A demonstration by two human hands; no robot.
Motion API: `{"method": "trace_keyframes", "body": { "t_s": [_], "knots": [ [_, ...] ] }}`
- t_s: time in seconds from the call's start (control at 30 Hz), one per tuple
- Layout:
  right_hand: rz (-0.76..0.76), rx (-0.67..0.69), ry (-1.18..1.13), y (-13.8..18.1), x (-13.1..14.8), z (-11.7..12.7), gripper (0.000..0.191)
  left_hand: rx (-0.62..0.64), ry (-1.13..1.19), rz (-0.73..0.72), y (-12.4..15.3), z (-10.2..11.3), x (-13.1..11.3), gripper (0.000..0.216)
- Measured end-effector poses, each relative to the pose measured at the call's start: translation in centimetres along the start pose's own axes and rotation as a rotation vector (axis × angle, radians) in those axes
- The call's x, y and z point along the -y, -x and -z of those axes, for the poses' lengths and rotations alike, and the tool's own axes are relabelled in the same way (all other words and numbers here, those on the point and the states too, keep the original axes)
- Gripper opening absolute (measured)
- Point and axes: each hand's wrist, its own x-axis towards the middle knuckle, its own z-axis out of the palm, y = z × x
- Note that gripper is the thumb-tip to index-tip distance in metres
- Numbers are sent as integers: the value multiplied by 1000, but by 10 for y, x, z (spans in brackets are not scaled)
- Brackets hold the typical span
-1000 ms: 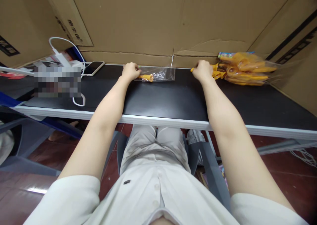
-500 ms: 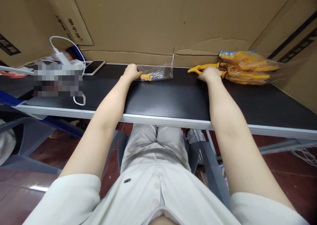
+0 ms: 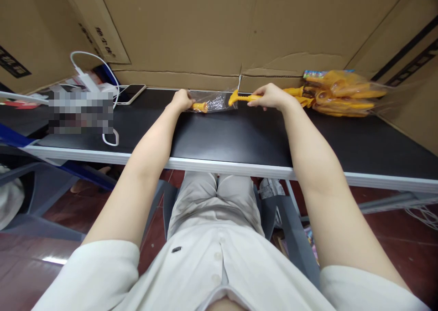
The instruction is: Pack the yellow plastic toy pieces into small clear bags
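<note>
My left hand (image 3: 181, 101) is closed at the left end of a clear plastic bag (image 3: 219, 102), which lies toward the back of the black table. A short yellow tube-like piece (image 3: 200, 107) shows beside my fingers, in or under the film. My right hand (image 3: 270, 96) pinches the handle of a yellow plastic toy tool (image 3: 239, 97) with a hammer-like head. Its head points left, at the right end of the bag. Behind my right wrist lie more yellow plastic pieces (image 3: 297, 95), partly hidden.
A big clear bag of yellow plastic parts (image 3: 349, 94) sits at the right. To the left are a phone (image 3: 131, 94), a white cable (image 3: 94, 54) and a blurred-out patch. Cardboard walls (image 3: 191, 28) stand behind the black table (image 3: 226, 139).
My right hand has moved left from the yellow pieces with the toy tool in its fingers, bringing the tool's head to the bag. My left hand has hardly moved.
</note>
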Motion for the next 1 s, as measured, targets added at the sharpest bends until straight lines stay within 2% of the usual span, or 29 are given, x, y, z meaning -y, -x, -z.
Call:
{"method": "trace_keyframes", "body": {
  "t_s": [0.17,0.3,0.4,0.53,0.73,0.87,1.0],
  "knots": [
    [38,20,-67,-5,5,-28,41,2,120,-42,-14,-9,12,36],
    [13,87,-98,-7,9,-47,42,58,40,-92,-10,-15,4,36],
    [16,82,-191,-9,9,-59,38,88,22,-124,-4,-18,-5,42],
    [-38,9,-258,-9,12,-70,34,133,46,-197,-1,-21,-11,45],
    [-66,80,-432,-6,17,-77,41,166,72,-270,-4,-27,-13,47],
    [-23,-32,-480,-12,11,-85,47,139,263,-211,-9,-33,-12,55],
    [13,-127,-516,-18,8,-94,37,129,334,-188,-8,-34,-14,59]
  ]
}}
